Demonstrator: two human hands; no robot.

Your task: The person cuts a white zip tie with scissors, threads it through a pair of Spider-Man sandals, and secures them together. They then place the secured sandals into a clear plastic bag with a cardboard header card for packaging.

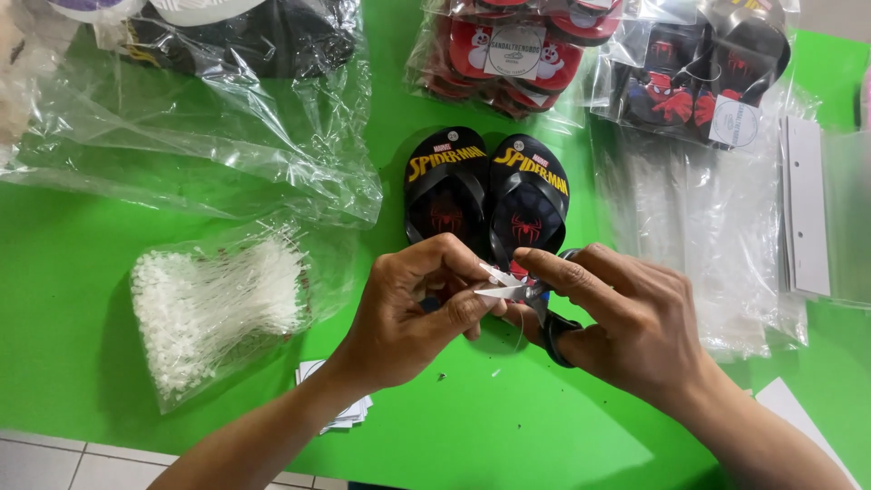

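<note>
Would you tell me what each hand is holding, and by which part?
Left hand pinches a small white tag at its edge; right hand holds black-handled scissors by the handles.

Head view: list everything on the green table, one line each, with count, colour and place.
flip-flops: one pair, black with red spider prints, centre, above the hands
bag of plastic tag fasteners: one, white in clear plastic, left
empty clear bags: a crumpled heap, upper left
packed red sandals: one stack, red, top centre
packed black sandals: one stack, black with red figures, top right
clear sleeves: one pile, right
white cards: small stack, under the left wrist
table: one, green
scissors: one, black handles, in right hand
left hand: pinching a small white piece
right hand: on the scissors
</note>
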